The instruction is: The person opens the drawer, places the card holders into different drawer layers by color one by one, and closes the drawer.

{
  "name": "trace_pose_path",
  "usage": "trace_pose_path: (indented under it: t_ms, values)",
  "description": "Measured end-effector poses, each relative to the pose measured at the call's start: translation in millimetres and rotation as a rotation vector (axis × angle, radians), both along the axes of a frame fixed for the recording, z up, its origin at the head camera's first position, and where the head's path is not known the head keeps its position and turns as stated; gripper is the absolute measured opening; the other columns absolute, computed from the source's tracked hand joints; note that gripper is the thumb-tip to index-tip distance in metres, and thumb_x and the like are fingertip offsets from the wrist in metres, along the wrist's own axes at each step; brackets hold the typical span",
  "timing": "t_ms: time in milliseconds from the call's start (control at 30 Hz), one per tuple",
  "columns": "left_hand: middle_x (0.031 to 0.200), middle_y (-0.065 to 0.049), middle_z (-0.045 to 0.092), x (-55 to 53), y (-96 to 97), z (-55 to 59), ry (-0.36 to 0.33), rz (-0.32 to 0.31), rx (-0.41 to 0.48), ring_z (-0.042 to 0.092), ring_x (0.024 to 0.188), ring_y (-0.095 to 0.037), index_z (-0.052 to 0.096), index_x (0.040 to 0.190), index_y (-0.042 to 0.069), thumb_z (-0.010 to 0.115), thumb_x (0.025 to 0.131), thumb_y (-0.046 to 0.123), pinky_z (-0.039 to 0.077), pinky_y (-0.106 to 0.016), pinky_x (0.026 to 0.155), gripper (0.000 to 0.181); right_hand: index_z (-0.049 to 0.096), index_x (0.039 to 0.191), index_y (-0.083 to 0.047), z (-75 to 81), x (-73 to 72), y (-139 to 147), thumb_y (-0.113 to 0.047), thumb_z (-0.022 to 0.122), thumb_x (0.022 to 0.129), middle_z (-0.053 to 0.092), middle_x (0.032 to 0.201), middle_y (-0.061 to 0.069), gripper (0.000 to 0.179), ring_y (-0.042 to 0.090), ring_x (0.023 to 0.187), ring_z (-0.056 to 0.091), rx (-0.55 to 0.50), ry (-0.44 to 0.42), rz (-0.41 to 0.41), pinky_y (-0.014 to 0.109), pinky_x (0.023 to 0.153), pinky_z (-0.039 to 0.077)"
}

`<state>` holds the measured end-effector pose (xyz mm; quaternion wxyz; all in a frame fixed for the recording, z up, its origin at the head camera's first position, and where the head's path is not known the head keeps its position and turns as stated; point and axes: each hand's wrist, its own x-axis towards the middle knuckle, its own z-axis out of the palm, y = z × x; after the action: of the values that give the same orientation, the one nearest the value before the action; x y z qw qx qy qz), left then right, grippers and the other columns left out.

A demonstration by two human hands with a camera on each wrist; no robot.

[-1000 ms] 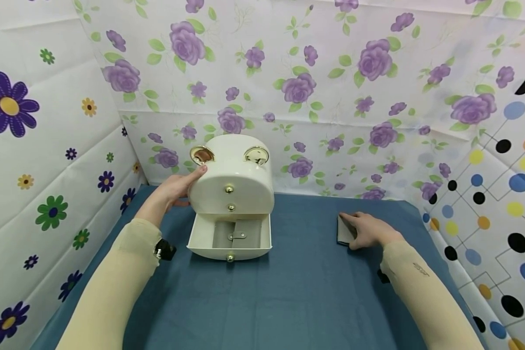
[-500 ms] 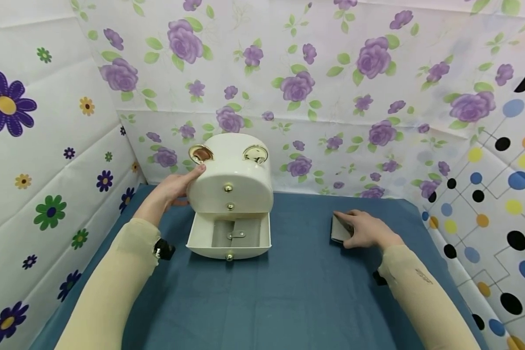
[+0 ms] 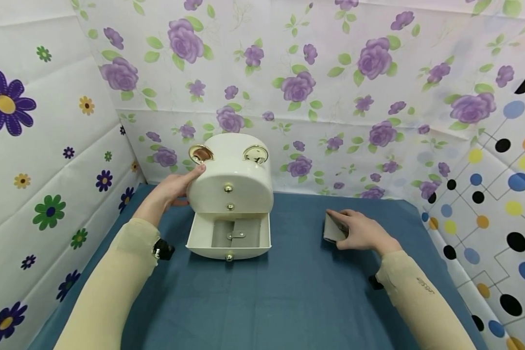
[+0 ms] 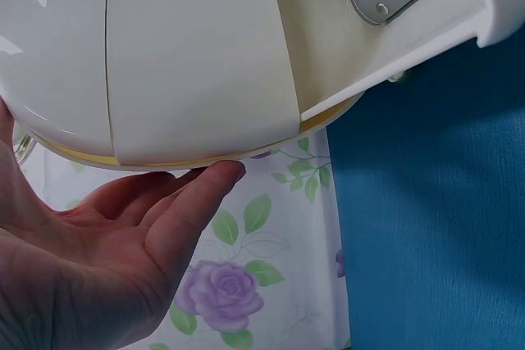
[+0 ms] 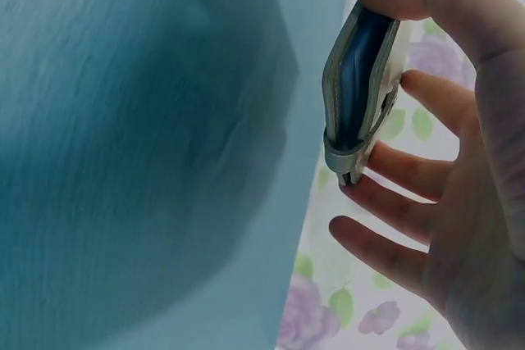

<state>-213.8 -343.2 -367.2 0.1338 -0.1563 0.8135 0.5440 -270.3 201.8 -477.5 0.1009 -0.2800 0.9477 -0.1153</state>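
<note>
A cream storage box (image 3: 232, 194) with gold knobs and two gold-rimmed round ornaments stands left of centre, its bottom drawer (image 3: 198, 236) pulled out. Inside that drawer lies a grey snap-strap wallet (image 3: 247, 233). My left hand (image 3: 171, 188) rests against the box's left side, thumb near its upper front edge; in the left wrist view its fingers (image 4: 184, 215) lie fairly straight along the side. Off to the right, my right hand (image 3: 364, 231) pinches a second grey wallet (image 3: 334, 228) between thumb and fingers. The right wrist view shows this wallet (image 5: 354, 88) edge-on, dark inside.
Blue cloth (image 3: 262, 301) covers the table, and the right hand's wallet is over it. A purple-rose curtain (image 3: 315, 121) hangs close behind the box. Patterned sheets flank the table, with daisies (image 3: 50, 211) at left and coloured dots (image 3: 518, 243) at right.
My right hand has moved left with the wallet, bringing it nearer the box, and the wallet has tilted up somewhat. The left hand, box and drawer stay as they were.
</note>
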Motion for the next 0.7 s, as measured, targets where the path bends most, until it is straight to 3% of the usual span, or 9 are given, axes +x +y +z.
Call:
trace_pose_path:
  t_ms: [300,700]
  values:
    - [0.168,-0.022,0.035,-0.7,0.0,2.7,0.009,-0.007,-0.001,0.046,0.148,-0.039,0.031,0.167,0.001,0.06,0.083,0.092,0.05,-0.053,0.112,0.127,0.035,0.169,-0.034,14.7,14.0,-20.7,-0.04,0.081,0.086,0.048,0.158,0.014,0.096,0.034,0.119,0.057,-0.026,0.043,0.048,0.048,0.075,0.05]
    - [0.167,-0.023,0.036,0.7,-1.2,-0.5,0.009,-0.018,-0.008,0.047,0.147,-0.04,0.032,0.167,0.001,0.058,0.084,0.092,0.054,-0.05,0.108,0.126,0.038,0.167,-0.035,30.1,35.4,-63.8,-0.04,0.079,0.083,0.051,0.157,0.011,0.094,0.029,0.119,0.058,-0.061,0.092,0.183,0.047,0.081,0.052]
